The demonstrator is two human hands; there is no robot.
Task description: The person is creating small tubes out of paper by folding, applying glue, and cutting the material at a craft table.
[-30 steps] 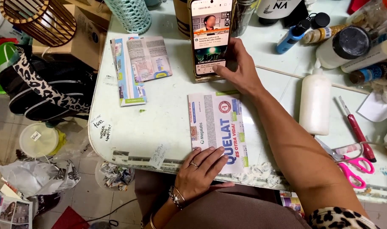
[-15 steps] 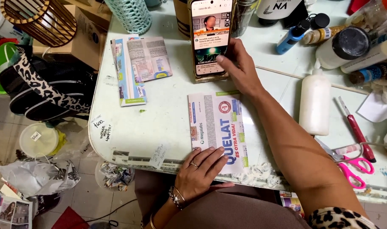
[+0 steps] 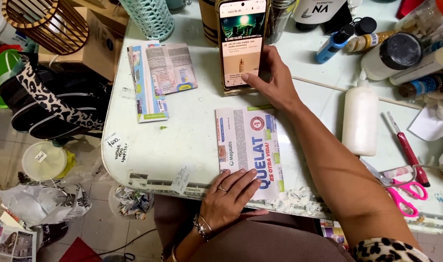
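Left hand (image 3: 229, 196) lies flat, fingers spread, palm down on the near-left corner of the flattened printed carton (image 3: 249, 148), gripping nothing, just pressing. That carton lies lengthwise away from the body, its near end at the table edge (image 3: 148, 180), which is crusted with paper scraps. Right hand (image 3: 271, 80) reaches forward past the carton's far end, fingers loosely curled, thumb on the lower screen of the upright phone (image 3: 241, 42); fingers wrap the phone's right side, how firmly I cannot tell.

Open room: bare tabletop left of the left hand, out to the rounded corner. Further forward-left, two smaller cut carton pieces (image 3: 162, 77) lie flat, well apart from both hands. Right of the right forearm it's tight: white glue bottle (image 3: 360, 119) lying just beside the arm, then a red-handled tool (image 3: 408, 151) and pink scissors (image 3: 404, 192) near the front edge. Bottles and jars crowd the far-right side beyond the right hand.
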